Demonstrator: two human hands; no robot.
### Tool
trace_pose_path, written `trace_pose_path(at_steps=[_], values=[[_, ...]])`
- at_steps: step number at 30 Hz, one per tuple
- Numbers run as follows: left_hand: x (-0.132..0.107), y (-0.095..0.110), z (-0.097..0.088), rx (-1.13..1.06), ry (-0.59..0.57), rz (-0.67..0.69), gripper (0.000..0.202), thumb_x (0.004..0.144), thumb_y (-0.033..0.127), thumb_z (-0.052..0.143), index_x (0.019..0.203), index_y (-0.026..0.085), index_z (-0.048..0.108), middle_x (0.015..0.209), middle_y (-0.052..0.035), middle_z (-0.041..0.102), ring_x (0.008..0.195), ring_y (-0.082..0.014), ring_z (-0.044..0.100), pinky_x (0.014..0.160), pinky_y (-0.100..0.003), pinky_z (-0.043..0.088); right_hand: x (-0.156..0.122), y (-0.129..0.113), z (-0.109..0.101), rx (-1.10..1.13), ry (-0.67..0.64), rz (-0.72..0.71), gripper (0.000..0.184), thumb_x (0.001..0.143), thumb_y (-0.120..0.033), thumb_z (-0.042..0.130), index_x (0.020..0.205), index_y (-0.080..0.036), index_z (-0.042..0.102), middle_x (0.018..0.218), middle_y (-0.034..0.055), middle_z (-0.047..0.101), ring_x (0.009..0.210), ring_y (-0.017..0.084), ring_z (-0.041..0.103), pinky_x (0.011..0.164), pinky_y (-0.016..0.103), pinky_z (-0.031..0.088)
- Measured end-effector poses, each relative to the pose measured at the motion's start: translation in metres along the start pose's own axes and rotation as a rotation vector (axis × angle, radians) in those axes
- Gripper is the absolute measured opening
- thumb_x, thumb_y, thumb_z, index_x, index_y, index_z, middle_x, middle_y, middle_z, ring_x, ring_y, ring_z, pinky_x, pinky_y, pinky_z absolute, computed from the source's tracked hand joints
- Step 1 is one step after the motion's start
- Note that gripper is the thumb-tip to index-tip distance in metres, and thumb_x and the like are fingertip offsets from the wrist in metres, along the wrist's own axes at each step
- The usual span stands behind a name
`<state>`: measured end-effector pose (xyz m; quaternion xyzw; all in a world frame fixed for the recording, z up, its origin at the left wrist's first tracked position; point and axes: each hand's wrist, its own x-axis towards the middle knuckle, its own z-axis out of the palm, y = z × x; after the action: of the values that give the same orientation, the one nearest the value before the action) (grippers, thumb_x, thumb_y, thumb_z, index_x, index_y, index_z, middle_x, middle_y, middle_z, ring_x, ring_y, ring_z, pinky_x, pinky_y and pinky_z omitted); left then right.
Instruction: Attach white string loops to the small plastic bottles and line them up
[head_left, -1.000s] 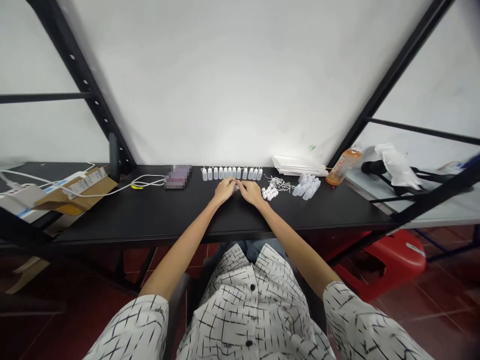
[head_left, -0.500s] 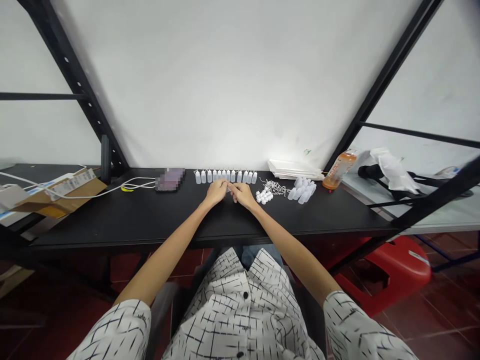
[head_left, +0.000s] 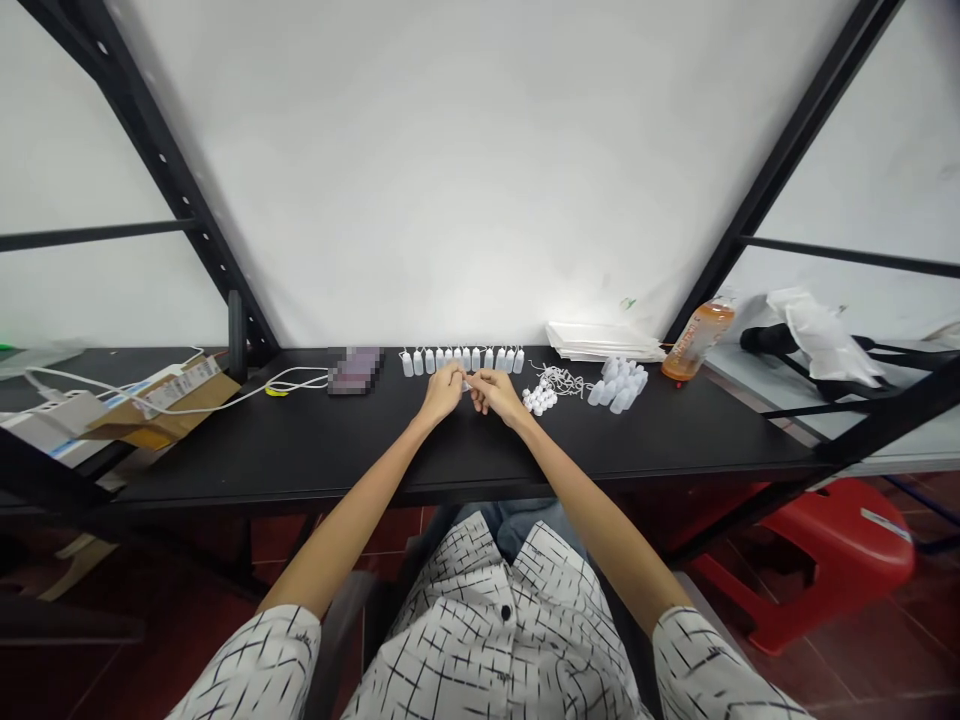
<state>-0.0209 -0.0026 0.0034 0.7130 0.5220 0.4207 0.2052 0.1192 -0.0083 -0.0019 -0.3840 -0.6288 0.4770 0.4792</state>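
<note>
Over the middle of the black table, my left hand [head_left: 444, 392] is closed around what looks like a small translucent plastic bottle, mostly hidden by the fingers. My right hand [head_left: 496, 393] meets it fingertip to fingertip, its thumb and forefinger pinched at a whitish bit between the hands; what they grip is too small to make out. Just behind the hands stands a row of small plastic bottles [head_left: 428, 362] with white caps and strings. Right of my right hand lie a heap of white caps [head_left: 540, 400], a tangle of white strings [head_left: 561, 380] and a cluster of uncapped bottles [head_left: 619, 385].
A stack of white sheets [head_left: 604, 342] and an orange-labelled bottle [head_left: 697, 340] are at the back right. Left are a blurred-out purple object [head_left: 355, 370], a white cable [head_left: 300, 380] and an opened cardboard box [head_left: 184, 402]. A red stool [head_left: 840, 540] stands below right.
The camera view has shifted a little, so the whole scene sits further right. My hands stay together; the right fingers have changed their grip at the small piece between them.
</note>
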Motion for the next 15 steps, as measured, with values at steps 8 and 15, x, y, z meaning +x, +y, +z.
trace_pose_path(at_steps=[8,15], values=[[-0.0031,-0.0042,0.0024,0.092,0.046,0.020,0.022,0.084,0.013,0.037,0.079,0.020,0.058,0.074,-0.0032,0.062,0.072,-0.0199,0.057,0.072,-0.029,0.042,0.0040,0.0101,0.0030,-0.081,0.007,0.047,0.051,0.085,-0.055,0.057,0.052,-0.019,0.044,0.038,-0.0063,0.036,0.032,0.007,0.044,0.031,0.017,0.032],[0.0056,-0.0041,0.0004,0.071,0.064,0.008,0.028,0.084,0.013,0.032,0.080,0.018,0.058,0.056,0.0011,0.054,0.056,-0.0169,0.054,0.063,-0.027,0.042,0.0076,0.0071,0.0052,-0.159,0.028,-0.058,0.044,0.086,-0.058,0.056,0.067,-0.018,0.053,0.058,-0.0018,0.055,0.036,0.006,0.051,0.029,0.016,0.033]])
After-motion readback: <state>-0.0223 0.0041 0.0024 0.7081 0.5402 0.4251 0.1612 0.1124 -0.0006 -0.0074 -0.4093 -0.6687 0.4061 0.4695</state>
